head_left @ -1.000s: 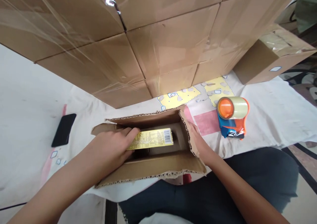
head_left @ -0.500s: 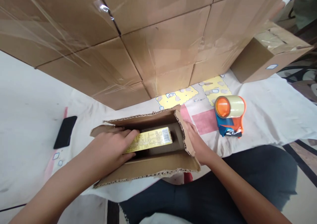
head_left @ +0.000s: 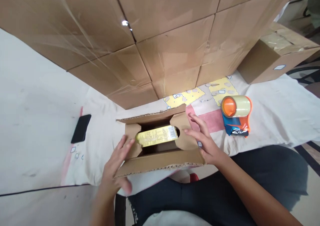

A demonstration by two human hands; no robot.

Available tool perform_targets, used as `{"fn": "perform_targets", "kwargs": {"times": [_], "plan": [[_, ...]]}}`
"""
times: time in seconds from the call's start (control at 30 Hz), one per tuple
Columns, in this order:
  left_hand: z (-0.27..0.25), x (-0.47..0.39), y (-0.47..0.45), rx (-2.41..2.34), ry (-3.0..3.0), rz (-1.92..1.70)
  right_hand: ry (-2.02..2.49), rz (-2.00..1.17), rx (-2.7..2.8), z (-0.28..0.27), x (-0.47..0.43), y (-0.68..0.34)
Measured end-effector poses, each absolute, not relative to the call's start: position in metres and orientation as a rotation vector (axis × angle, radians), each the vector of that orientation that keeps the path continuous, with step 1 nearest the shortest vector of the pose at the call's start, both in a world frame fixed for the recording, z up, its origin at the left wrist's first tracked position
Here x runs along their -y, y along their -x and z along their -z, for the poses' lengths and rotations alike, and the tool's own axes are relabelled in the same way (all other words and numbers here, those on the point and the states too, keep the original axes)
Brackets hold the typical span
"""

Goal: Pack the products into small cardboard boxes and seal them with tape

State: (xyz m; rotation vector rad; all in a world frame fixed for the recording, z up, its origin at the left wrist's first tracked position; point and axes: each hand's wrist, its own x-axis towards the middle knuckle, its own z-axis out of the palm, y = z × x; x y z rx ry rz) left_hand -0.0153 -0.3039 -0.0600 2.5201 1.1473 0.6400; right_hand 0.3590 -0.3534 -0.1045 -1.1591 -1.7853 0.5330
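An opened cardboard box (head_left: 160,159) stands in front of me, its two long flaps raised and its short end flaps bent inward. Inside lies a slim yellow carton (head_left: 156,136) with a barcode at its right end; its lower part is hidden in the box. At the left end flap is my left hand (head_left: 117,164), fingers apart, fingertips at the flap and nothing held. My right hand (head_left: 206,141) is spread at the right end flap, its fingers resting on or just over it; it holds nothing either.
A wall of taped cardboard boxes (head_left: 175,53) rises behind. To the right sit a tape dispenser (head_left: 236,116) and another closed box (head_left: 270,59). A black phone-like object (head_left: 81,128) lies left on the white cloth (head_left: 105,132).
My left hand has let go of the yellow carton and drawn back left. Both end flaps are now folded inward. My right hand has come from the box's outer side to its flap.
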Motion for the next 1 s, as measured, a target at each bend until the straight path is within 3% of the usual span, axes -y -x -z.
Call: {"fn": "perform_targets", "kwargs": {"times": [0.2,0.3,0.47,0.8,0.93,1.0], "plan": [[0.048,0.310,-0.033,-1.409,-1.958,-0.993,1.207,-0.513,1.741,0.071,0.350,-0.354],[0.041,0.308,-0.043,-1.441,-1.950,-1.028,1.235,-0.528,1.696,0.049,0.347,-0.355],[0.029,0.303,-0.041,-1.415,-2.139,-0.888,1.146,-0.606,1.649,0.027,0.331,-0.353],[0.001,0.315,-0.067,-1.335,-2.878,-0.362,1.273,-0.233,1.819,0.051,0.342,-0.367],[-0.002,0.314,-0.083,-1.404,-2.968,-0.253,1.561,0.136,1.324,0.053,0.345,-0.416],[-0.004,0.311,-0.086,-1.423,-2.978,-0.242,1.667,0.121,0.974,0.062,0.344,-0.446]]}}
